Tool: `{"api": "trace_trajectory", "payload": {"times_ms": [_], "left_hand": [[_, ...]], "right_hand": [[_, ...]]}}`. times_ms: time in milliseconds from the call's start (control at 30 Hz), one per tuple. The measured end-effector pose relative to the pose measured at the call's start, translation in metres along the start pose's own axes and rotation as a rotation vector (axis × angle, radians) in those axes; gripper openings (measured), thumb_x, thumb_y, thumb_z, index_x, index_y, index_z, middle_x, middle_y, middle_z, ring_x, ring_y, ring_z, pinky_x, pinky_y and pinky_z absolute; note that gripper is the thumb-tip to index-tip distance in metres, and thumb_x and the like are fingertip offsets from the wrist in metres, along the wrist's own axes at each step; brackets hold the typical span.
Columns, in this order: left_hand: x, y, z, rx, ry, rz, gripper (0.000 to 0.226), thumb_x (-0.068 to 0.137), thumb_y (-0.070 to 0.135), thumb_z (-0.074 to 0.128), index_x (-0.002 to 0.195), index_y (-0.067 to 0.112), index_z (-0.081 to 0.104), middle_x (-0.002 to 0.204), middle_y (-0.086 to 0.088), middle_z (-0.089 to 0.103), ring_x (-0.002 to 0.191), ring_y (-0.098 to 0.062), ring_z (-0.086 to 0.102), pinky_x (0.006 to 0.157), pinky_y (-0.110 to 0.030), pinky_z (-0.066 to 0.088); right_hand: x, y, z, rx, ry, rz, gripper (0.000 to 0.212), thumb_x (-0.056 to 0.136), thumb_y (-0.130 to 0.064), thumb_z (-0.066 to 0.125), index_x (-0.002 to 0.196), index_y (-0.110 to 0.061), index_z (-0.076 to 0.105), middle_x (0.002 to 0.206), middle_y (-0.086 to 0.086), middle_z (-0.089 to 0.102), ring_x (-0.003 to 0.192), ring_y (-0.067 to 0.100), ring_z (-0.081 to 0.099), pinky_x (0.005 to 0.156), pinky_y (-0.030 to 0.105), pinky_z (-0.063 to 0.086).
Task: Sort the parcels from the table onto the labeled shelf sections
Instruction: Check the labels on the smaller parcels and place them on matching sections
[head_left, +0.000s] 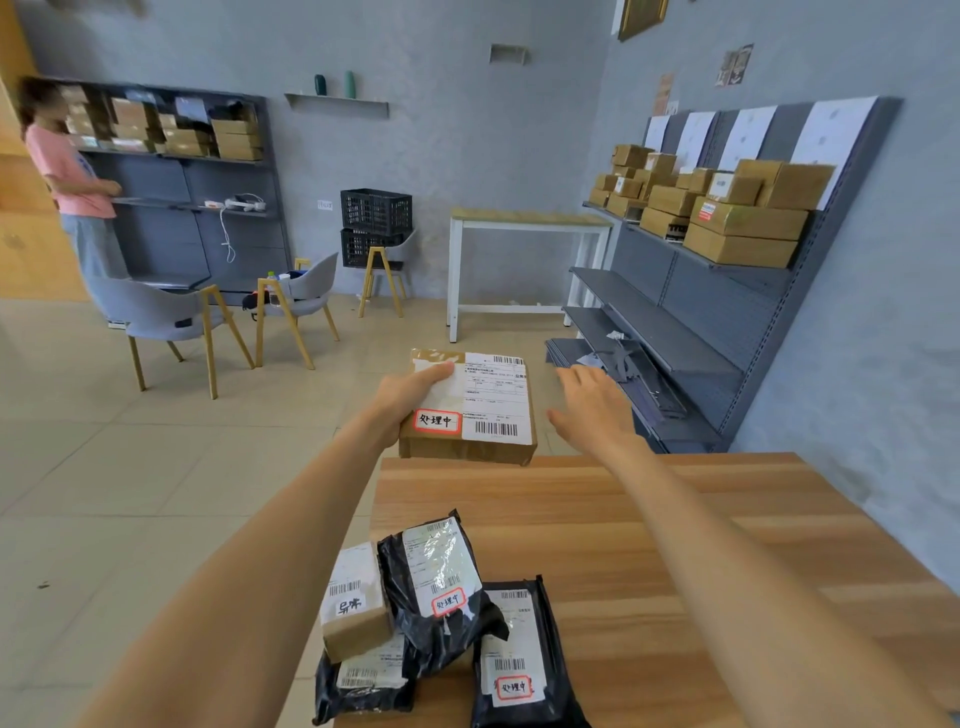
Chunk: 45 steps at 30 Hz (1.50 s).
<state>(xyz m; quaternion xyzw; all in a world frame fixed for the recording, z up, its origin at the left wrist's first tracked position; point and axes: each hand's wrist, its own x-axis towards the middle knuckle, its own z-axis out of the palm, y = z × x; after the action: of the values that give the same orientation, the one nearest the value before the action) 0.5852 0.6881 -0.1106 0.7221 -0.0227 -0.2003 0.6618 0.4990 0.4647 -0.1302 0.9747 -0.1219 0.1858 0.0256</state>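
Wood-grain counter (649, 519) in the foreground, standing on a pale tiled floor (130, 467) in a room with grey walls. On the near left part of the counter lie a small cardboard box (353, 608) and three black poly mailers: one mailer (441, 582) leaning against the box, a second mailer (363, 686) under the box, a third mailer (519, 665) to the right, touching the first. Left hand (410, 400) grips a flat cardboard parcel (472, 410) by its left edge, thumb on the white shipping label, holding it in the air over the far edge of the counter; a red-bordered sticker sits on the parcel's near left corner. Right hand (592, 405) is released, fingers spread, just beside the parcel and not touching it. Right wall: a grey shelf unit (727, 312) with stacked cardboard boxes (727, 218) on its upper shelf and white sheets above them. Far wall: a white-framed table (524, 223), two stacked black crates (375, 228), grey chairs (166, 317), and a second shelf unit (197, 176) holding boxes, with a person in a pink shirt (67, 171) beside it.
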Motion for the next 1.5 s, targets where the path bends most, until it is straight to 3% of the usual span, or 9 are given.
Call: {"api": "trace_trajectory", "payload": {"times_ms": [467, 667, 800, 933, 1133, 1267, 1367, 1433, 1500], "left_hand": [[-0.006, 0.022, 0.052, -0.021, -0.167, 0.017, 0.04, 0.086, 0.036, 0.07, 0.11, 0.006, 0.063, 0.086, -0.009, 0.073, 0.051, -0.014, 0.069, 0.047, -0.022, 0.055], [-0.006, 0.034, 0.104, 0.0, -0.305, 0.021, 0.047, 0.083, 0.039, 0.072, 0.115, 0.006, 0.063, 0.093, -0.01, 0.075, 0.066, -0.019, 0.07, 0.066, -0.03, 0.059], [-0.016, 0.042, 0.142, 0.032, -0.427, 0.04, 0.044, 0.084, 0.039, 0.071, 0.114, 0.007, 0.063, 0.092, -0.009, 0.074, 0.064, -0.018, 0.07, 0.056, -0.026, 0.059], [-0.03, 0.049, 0.177, 0.071, -0.565, 0.056, 0.053, 0.08, 0.042, 0.075, 0.118, 0.008, 0.063, 0.093, -0.01, 0.076, 0.075, -0.023, 0.073, 0.061, -0.03, 0.058], [-0.074, 0.053, 0.231, 0.103, -0.769, 0.06, 0.054, 0.08, 0.041, 0.075, 0.12, 0.007, 0.061, 0.096, -0.012, 0.075, 0.07, -0.022, 0.071, 0.054, -0.027, 0.057], [-0.118, 0.049, 0.266, 0.114, -0.916, 0.07, 0.044, 0.083, 0.038, 0.073, 0.112, 0.007, 0.063, 0.084, -0.01, 0.073, 0.051, -0.016, 0.069, 0.043, -0.023, 0.052], [-0.153, 0.043, 0.292, 0.099, -1.051, 0.049, 0.042, 0.084, 0.035, 0.072, 0.115, 0.008, 0.065, 0.095, -0.012, 0.074, 0.059, -0.018, 0.07, 0.055, -0.027, 0.059], [-0.175, 0.04, 0.311, 0.104, -1.109, 0.053, 0.044, 0.084, 0.034, 0.072, 0.118, 0.006, 0.064, 0.102, -0.014, 0.072, 0.056, -0.017, 0.07, 0.048, -0.025, 0.056], [-0.2, 0.039, 0.328, 0.102, -1.165, 0.06, 0.041, 0.084, 0.031, 0.072, 0.115, 0.006, 0.064, 0.095, -0.013, 0.072, 0.052, -0.016, 0.069, 0.044, -0.022, 0.053]], "right_hand": [[-0.023, 0.049, -0.038, -0.081, 0.08, 0.048, 0.045, 0.09, -0.032, 0.057, 0.13, -0.012, 0.049, 0.125, 0.005, 0.056, 0.118, 0.024, 0.049, 0.1, 0.032, 0.038], [-0.056, 0.089, -0.071, -0.179, 0.101, 0.163, 0.041, 0.09, -0.031, 0.058, 0.126, -0.011, 0.05, 0.125, 0.006, 0.055, 0.119, 0.026, 0.049, 0.098, 0.033, 0.037], [-0.088, 0.111, -0.094, -0.242, 0.083, 0.305, 0.051, 0.091, -0.031, 0.057, 0.135, -0.01, 0.044, 0.133, 0.007, 0.05, 0.125, 0.027, 0.044, 0.103, 0.034, 0.034], [-0.128, 0.129, -0.113, -0.287, 0.079, 0.455, 0.047, 0.087, -0.027, 0.058, 0.13, -0.011, 0.048, 0.131, 0.007, 0.053, 0.124, 0.027, 0.045, 0.104, 0.035, 0.033], [-0.199, 0.145, -0.148, -0.372, 0.078, 0.634, 0.052, 0.089, -0.029, 0.057, 0.135, -0.01, 0.044, 0.133, 0.007, 0.05, 0.126, 0.027, 0.042, 0.104, 0.034, 0.032], [-0.254, 0.153, -0.175, -0.435, 0.069, 0.753, 0.054, 0.091, -0.029, 0.055, 0.139, -0.009, 0.04, 0.136, 0.008, 0.047, 0.128, 0.028, 0.04, 0.104, 0.034, 0.03], [-0.294, 0.155, -0.198, -0.478, 0.06, 0.835, 0.052, 0.092, -0.028, 0.054, 0.139, -0.009, 0.04, 0.134, 0.01, 0.049, 0.127, 0.028, 0.042, 0.104, 0.034, 0.031], [-0.322, 0.157, -0.213, -0.509, 0.071, 0.886, 0.051, 0.092, -0.029, 0.055, 0.137, -0.009, 0.042, 0.132, 0.01, 0.051, 0.126, 0.028, 0.043, 0.105, 0.034, 0.031], [-0.351, 0.158, -0.229, -0.542, 0.08, 0.933, 0.051, 0.092, -0.03, 0.056, 0.137, -0.009, 0.042, 0.134, 0.01, 0.05, 0.127, 0.028, 0.043, 0.108, 0.034, 0.031]]}}
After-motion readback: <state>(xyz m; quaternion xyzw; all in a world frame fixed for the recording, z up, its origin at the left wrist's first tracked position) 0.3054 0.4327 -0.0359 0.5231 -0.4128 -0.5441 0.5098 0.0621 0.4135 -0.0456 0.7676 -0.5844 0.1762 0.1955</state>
